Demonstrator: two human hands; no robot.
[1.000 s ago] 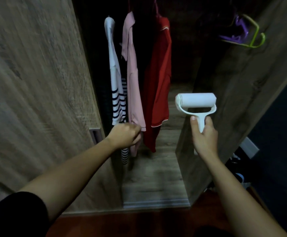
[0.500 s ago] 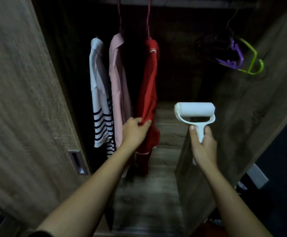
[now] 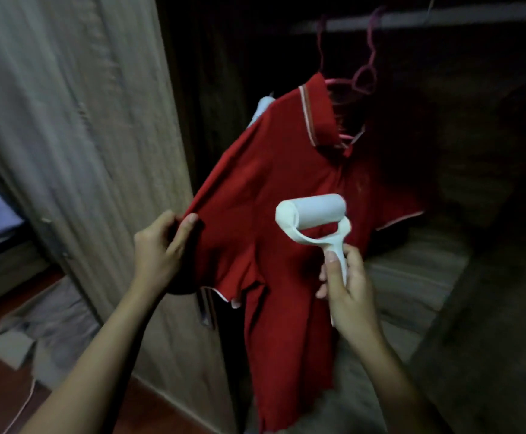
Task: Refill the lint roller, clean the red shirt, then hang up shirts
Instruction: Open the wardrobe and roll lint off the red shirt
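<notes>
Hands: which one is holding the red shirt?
The left hand, pinching the red shirt at its side edge; the right hand grips the white lint roller by its handle instead.

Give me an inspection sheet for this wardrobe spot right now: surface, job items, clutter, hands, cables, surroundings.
Surface: wooden wardrobe floor below the shirt.
Job's things: red shirt on a pink hanger, pulled out to the left; lint roller in front of its chest, contact unclear.
Clutter: grey cloth heaped on the room floor.
Grippers: left hand pinches the shirt's side; right hand grips the roller's handle.
Cables: thin pale cord, lower left.
Surroundings: wardrobe door open; dim light.
</notes>
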